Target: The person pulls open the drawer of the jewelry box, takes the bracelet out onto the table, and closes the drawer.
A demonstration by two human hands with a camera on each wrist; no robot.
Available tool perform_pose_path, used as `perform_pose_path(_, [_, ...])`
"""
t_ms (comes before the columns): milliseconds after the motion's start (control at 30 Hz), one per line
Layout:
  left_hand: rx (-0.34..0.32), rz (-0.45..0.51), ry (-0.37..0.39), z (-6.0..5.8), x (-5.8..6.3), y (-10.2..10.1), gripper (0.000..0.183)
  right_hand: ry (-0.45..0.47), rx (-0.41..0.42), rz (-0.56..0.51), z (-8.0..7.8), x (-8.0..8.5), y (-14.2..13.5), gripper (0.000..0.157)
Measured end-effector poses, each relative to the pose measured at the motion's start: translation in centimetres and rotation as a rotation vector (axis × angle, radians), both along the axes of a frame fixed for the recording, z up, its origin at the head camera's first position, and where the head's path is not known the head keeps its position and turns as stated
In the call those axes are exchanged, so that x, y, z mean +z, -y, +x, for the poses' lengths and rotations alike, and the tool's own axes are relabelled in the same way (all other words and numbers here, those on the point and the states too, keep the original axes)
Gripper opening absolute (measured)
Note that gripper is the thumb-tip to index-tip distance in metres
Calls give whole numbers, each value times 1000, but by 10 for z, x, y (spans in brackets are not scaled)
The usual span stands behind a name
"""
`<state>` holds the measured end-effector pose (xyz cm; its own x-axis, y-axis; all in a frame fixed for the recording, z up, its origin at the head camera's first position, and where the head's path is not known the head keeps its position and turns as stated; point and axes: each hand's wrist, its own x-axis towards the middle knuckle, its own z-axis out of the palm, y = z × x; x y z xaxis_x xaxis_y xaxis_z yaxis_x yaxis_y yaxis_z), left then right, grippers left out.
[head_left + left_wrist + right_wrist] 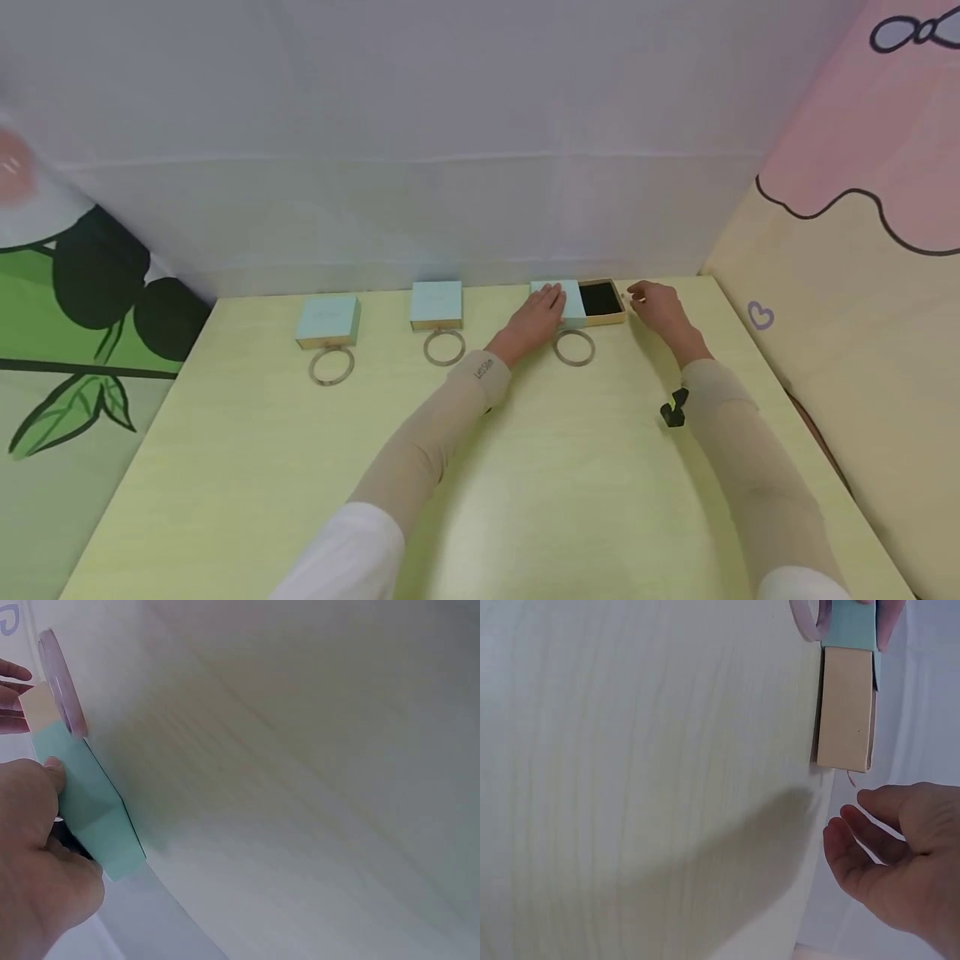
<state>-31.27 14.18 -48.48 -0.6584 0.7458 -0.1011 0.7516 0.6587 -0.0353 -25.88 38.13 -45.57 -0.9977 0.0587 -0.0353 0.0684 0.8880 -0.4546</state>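
A pale blue-green box [573, 293] lies at the back right of the table, its drawer [602, 302] slid partly out to the right, showing a black lining. My left hand [534, 317] holds the box's sleeve, fingers across the top; the left wrist view shows the thumb against the sleeve [90, 795]. Just right of the drawer's end is my right hand [660, 310], fingers loosely bent and holding nothing. Between them, a short reddish pull cord [851, 778] hangs from the drawer. A bangle [574, 348] lies in front of this box.
Two similar boxes stand to the left, a middle box [437, 306] and a left box [328, 321]. Before them lie a middle bangle [444, 347] and a left bangle [332, 366]. A white cloth wall [450, 208] rises along the table's back edge.
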Motion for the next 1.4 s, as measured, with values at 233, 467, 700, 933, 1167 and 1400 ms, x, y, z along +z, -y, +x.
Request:
perform_pose_path(233, [1, 29, 5, 1, -2, 0, 58, 22, 45, -11, -10, -5, -1, 34])
perform_pose_path(467, [10, 21, 20, 2, -2, -2, 57, 18, 11, -16, -10, -4, 5, 30])
perform_pose_path(700, [0, 26, -1, 4, -2, -5, 57, 29, -23, -43, -11, -6, 6, 27])
perform_pose_path(933, [-13, 23, -6, 4, -3, -6, 58, 17, -39, -52, -16, -9, 17, 24])
perform_pose_path(1167, [-10, 20, -13, 3, -2, -3, 58, 24, -53, -38, -23, -10, 34, 23])
perform_pose_path(1400, [-18, 44, 20, 4, -1, 3, 57, 41, -26, 8, -28, -9, 52, 23])
